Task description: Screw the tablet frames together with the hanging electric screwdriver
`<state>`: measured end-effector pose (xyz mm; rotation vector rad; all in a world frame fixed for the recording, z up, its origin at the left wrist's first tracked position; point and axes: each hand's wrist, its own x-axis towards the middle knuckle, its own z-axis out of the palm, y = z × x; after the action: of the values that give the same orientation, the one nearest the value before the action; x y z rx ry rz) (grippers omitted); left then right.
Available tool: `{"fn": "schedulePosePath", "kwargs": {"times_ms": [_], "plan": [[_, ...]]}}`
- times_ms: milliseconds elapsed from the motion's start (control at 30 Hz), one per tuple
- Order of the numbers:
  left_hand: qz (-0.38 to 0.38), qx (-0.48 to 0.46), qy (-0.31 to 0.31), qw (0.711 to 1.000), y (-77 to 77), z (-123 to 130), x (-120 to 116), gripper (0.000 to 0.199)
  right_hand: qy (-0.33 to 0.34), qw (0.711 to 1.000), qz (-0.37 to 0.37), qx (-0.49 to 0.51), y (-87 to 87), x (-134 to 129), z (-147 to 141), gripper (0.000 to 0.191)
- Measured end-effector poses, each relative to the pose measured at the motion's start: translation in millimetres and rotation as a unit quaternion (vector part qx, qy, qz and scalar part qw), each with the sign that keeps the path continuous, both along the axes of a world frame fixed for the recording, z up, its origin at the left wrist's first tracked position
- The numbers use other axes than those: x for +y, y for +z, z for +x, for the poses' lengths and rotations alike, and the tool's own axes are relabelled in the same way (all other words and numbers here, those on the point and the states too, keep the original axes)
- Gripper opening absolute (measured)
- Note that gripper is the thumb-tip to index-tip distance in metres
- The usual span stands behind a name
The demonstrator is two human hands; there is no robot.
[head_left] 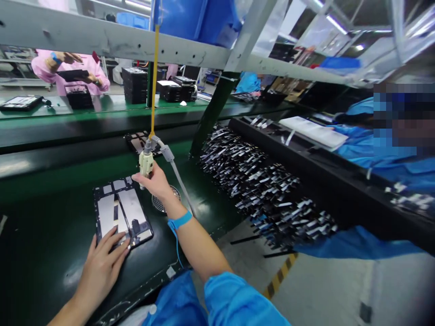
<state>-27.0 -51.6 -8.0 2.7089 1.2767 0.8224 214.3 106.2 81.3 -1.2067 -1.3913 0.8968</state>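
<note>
A tablet body (136, 206) with its inside exposed lies on the dark green bench, showing pale battery panels and a dark frame. My left hand (102, 262) rests on its near edge, fingers stretched out over the lower corner. In my right hand (156, 183) is a cream-coloured electric screwdriver (146, 164), held upright beyond the tablet's far right corner. It hangs from a yellow cord (155, 81), and a grey cable (178, 176) runs from its top. My fingers hide part of its lower end. Around my right wrist is a blue strap (180, 221).
A round perforated metal dish (159, 203) sits behind my right wrist. Another tablet part (136, 141) lies farther back. To the right stands a black rack with many strips (258, 176). A metal beam (112, 38) crosses overhead. Co-workers in pink (71, 79) and blue (360, 158) are nearby.
</note>
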Motion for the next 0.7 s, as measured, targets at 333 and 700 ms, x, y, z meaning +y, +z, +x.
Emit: {"fn": "schedulePosePath", "kwargs": {"times_ms": [333, 700], "plan": [[-0.011, -0.05, 0.001, 0.999, 4.0, 16.5, 51.4, 0.023, -0.066, 0.989, 0.086, 0.097, 7.8, -22.9, 17.5, 0.035], [-0.036, -0.066, -0.004, 0.997, 13.2, 17.1, 47.6, 0.022, -0.161, 0.979, 0.105, 0.074, -23.2, -37.6, 31.4, 0.025]]}}
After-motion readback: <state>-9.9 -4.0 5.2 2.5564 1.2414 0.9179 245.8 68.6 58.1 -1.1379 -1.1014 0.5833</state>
